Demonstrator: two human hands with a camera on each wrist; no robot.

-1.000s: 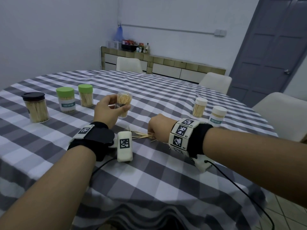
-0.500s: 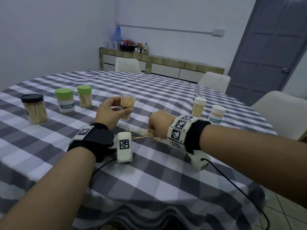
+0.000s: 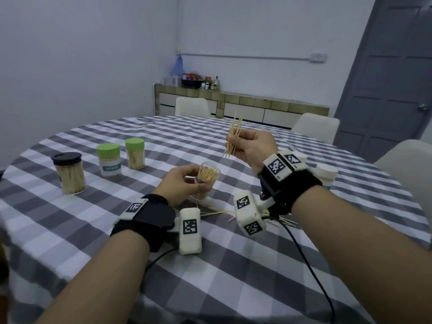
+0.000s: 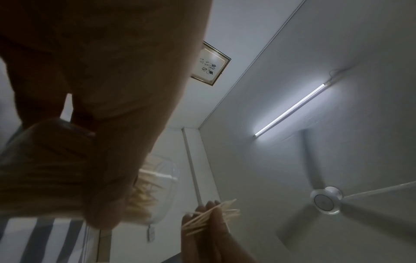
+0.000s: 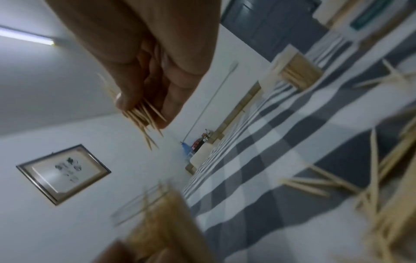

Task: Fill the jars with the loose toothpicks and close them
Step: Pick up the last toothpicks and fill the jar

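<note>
My left hand (image 3: 187, 183) grips a clear open jar (image 3: 208, 177) partly filled with toothpicks, just above the checked tablecloth (image 3: 233, 265). The same jar (image 4: 157, 188) shows past my thumb in the left wrist view. My right hand (image 3: 247, 146) is raised above and to the right of the jar and pinches a bundle of toothpicks (image 3: 233, 136), held nearly upright. That bundle (image 5: 144, 117) sticks out between my fingertips in the right wrist view. Loose toothpicks (image 3: 217, 212) lie on the cloth under my right wrist.
At the left stand a black-lidded jar (image 3: 69, 173) and two green-lidded jars (image 3: 108, 163) (image 3: 135, 153), all closed and filled. A white-lidded jar (image 3: 326, 174) stands behind my right wrist. Chairs ring the round table; a cabinet and a door lie beyond.
My right hand has lifted off the cloth with a bundle of toothpicks and risen above the jar. The left hand still holds the jar, now a little lower.
</note>
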